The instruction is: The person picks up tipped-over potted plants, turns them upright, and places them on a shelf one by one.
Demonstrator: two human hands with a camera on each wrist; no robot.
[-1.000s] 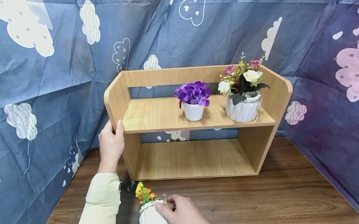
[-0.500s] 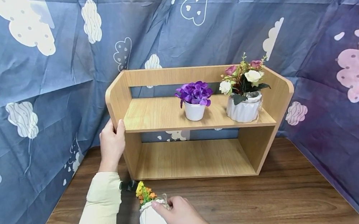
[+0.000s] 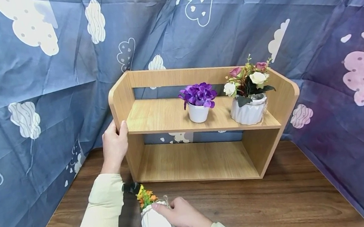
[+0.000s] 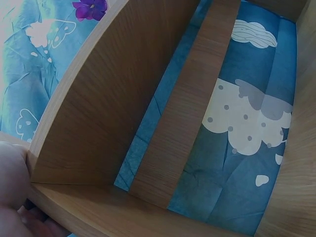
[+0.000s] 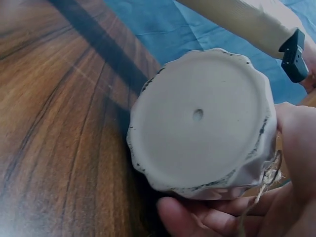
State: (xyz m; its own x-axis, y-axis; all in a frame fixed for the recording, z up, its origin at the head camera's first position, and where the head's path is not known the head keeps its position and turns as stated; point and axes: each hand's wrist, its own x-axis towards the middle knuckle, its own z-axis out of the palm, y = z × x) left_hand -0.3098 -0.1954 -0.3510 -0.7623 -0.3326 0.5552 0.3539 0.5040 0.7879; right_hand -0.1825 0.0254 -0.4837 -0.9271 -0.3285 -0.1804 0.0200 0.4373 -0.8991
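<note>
A white flowerpot [image 3: 157, 225] with yellow and orange flowers [image 3: 146, 197] is tilted above the near part of the table, its underside turned toward the viewer. My right hand [image 3: 185, 215] grips it from the right, thumb over the rim side. The right wrist view shows the pot's round base [image 5: 197, 123] with a small central hole, fingers underneath, and a twine bow [image 5: 269, 177] beside the palm. My left hand [image 3: 114, 143] grips the left side panel of the wooden shelf [image 3: 203, 128], thumb at the front edge; its fingers are mostly hidden behind the panel.
On the upper board stand a white pot with purple flowers [image 3: 198, 101] and, to its right, a larger white pot with roses [image 3: 249, 109]. A black wrist camera [image 3: 131, 187] sits by the left sleeve. Blue cloud-print cloth [image 3: 75, 65] hangs around the dark wooden table [image 3: 260, 208].
My right hand shifts slightly left and its thumb slides further over the pot. The pot tips a little more. My left hand stays on the shelf panel; the head view drifts slightly.
</note>
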